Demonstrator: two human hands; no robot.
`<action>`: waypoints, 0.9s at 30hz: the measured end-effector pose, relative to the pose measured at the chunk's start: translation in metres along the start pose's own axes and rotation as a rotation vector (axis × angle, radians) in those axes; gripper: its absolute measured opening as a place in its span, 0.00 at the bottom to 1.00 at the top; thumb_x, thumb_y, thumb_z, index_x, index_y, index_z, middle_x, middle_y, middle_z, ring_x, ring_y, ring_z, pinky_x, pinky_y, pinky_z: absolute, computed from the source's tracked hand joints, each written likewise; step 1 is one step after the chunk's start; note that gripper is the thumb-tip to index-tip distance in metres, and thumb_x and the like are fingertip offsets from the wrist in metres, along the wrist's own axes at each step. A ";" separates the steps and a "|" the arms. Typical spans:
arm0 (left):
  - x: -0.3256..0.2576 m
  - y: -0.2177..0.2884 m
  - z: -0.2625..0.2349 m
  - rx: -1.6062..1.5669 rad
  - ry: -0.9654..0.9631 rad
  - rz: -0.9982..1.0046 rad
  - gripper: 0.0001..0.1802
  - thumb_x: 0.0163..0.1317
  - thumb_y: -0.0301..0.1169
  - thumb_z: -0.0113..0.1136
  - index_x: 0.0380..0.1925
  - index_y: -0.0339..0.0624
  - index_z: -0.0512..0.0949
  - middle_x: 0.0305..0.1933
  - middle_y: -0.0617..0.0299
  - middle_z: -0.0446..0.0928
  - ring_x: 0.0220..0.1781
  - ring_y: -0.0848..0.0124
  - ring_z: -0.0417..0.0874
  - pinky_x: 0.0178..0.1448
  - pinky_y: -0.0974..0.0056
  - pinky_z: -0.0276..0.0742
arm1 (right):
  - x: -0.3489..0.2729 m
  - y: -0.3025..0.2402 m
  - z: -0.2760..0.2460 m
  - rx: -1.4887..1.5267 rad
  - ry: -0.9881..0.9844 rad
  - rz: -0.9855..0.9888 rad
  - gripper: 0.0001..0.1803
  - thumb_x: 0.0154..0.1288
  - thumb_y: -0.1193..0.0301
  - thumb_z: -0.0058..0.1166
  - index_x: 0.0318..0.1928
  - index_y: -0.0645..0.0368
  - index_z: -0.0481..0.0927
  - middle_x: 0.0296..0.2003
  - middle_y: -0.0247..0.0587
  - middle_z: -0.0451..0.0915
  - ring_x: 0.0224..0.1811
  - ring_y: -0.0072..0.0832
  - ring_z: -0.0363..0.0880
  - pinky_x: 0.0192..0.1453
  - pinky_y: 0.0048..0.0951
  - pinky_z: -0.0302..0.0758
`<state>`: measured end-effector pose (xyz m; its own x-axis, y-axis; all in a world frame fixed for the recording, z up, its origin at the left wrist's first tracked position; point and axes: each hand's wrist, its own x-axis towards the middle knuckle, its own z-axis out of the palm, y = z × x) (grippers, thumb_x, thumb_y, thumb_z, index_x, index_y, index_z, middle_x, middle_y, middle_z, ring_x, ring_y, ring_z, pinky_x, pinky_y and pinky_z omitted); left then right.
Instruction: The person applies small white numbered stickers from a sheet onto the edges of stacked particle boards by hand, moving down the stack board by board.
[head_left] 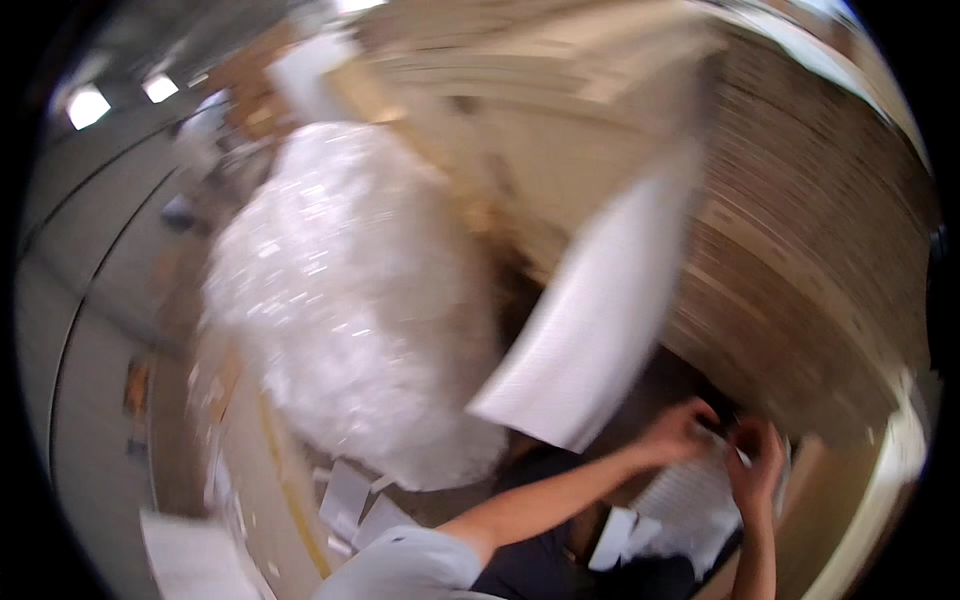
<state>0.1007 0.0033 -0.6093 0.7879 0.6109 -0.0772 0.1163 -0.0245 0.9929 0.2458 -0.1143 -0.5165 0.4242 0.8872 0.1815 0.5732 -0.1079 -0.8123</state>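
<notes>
Low on the right, my left hand [683, 432] and my right hand [757, 462] are close together with bent fingers. Both seem closed on the upper edge of a translucent bubble-wrap sheet [690, 502], though blur hides the exact grip. The sheet hangs below them, in front of my dark-clothed legs. A small white piece [612, 538] shows beside its lower left part. Just beyond my left forearm, a long white sheet [600, 310] stands at a slant, its upper end smeared by motion.
A large bundle of shiny clear plastic [340, 290] bulges at centre left. Stacked flat cardboard [800, 220] rises along the right. Pale scraps [345, 497] lie at the lower left beside a floor strip with a yellow line [285, 480]. A white panel [195, 555] sits farther left.
</notes>
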 end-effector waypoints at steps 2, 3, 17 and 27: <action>-0.001 0.020 -0.006 0.036 -0.051 0.011 0.26 0.58 0.32 0.71 0.56 0.41 0.75 0.56 0.54 0.78 0.61 0.62 0.79 0.62 0.58 0.77 | 0.009 -0.021 -0.001 0.103 -0.112 0.114 0.23 0.53 0.83 0.67 0.52 0.60 0.81 0.45 0.43 0.84 0.48 0.35 0.85 0.52 0.35 0.82; -0.005 0.005 -0.014 0.042 -0.006 0.129 0.29 0.58 0.31 0.70 0.59 0.40 0.74 0.57 0.52 0.79 0.62 0.63 0.78 0.63 0.57 0.77 | 0.017 -0.024 0.011 0.061 -0.142 -0.079 0.26 0.52 0.81 0.67 0.55 0.57 0.80 0.49 0.44 0.83 0.53 0.40 0.83 0.56 0.39 0.81; -0.024 0.048 -0.041 -0.321 -0.100 -0.156 0.30 0.66 0.18 0.58 0.67 0.41 0.65 0.57 0.56 0.76 0.54 0.71 0.80 0.57 0.68 0.77 | 0.000 -0.020 0.029 -0.241 -0.111 -0.545 0.23 0.55 0.76 0.64 0.54 0.54 0.80 0.51 0.43 0.81 0.49 0.42 0.85 0.42 0.39 0.85; -0.021 0.058 -0.033 0.306 0.080 -0.156 0.29 0.63 0.30 0.56 0.66 0.47 0.66 0.36 0.47 0.82 0.41 0.49 0.85 0.49 0.50 0.78 | 0.154 -0.115 -0.047 0.499 0.547 -0.377 0.13 0.63 0.80 0.61 0.48 0.63 0.80 0.38 0.40 0.84 0.39 0.23 0.84 0.37 0.24 0.81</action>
<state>0.0704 0.0154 -0.5472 0.6977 0.6861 -0.2061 0.4169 -0.1550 0.8957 0.2786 0.0133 -0.3692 0.6206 0.4664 0.6303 0.4217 0.4791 -0.7698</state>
